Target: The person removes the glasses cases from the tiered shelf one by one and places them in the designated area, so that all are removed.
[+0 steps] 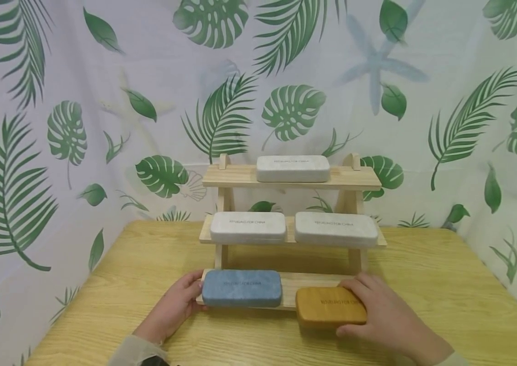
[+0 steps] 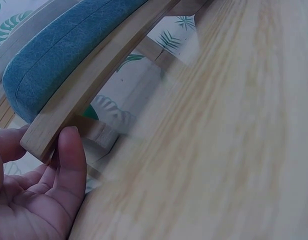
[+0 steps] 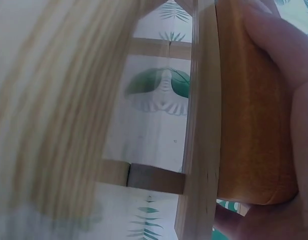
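My left hand grips the left end of the bottom board of a wooden three-tier display stand; in the left wrist view, fingers lie round the board's end. Just above them, a blue glasses case rests on that board. My right hand holds a mustard-yellow glasses case by its right end, at the front of the same board. In the right wrist view this case lies against the board, with the thumb and palm round it. Part of its right end is hidden by the hand.
Two white glasses cases, a left one and a right one, sit on the middle tier. Another white case is on the top tier. The stand is on a wood-grain table before a leaf-patterned cloth.
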`<state>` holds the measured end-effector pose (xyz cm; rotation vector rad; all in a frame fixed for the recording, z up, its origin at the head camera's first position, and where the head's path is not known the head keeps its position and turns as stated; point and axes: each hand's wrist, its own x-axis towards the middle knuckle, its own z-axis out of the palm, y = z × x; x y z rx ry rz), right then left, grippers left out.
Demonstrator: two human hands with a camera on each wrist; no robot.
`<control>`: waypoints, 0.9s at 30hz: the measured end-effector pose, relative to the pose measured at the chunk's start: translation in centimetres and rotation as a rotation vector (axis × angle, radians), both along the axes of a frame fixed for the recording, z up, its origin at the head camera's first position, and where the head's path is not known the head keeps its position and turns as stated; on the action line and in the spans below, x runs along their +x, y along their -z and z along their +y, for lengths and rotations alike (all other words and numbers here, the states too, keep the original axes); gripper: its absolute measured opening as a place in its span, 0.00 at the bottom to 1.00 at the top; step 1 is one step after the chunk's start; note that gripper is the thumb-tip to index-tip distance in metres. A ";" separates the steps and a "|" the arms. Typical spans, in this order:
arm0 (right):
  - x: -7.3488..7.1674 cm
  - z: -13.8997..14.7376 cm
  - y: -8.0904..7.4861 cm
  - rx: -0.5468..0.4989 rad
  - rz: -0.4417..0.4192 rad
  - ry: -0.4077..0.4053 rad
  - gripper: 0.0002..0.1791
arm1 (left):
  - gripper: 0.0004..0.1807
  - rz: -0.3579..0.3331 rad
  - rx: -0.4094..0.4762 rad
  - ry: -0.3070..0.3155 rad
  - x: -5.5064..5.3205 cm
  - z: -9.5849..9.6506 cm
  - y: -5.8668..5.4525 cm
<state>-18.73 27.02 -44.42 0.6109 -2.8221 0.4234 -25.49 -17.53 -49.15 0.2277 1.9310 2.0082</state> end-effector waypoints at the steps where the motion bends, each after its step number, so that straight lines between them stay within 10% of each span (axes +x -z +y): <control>1: 0.0 0.1 0.0 -0.001 -0.001 -0.009 0.48 | 0.32 0.003 0.002 0.000 0.0 0.0 -0.1; 27: 0.0 4.9 -2.0 -0.068 0.114 -0.061 0.44 | 0.34 0.011 0.008 0.015 -0.1 -0.1 0.4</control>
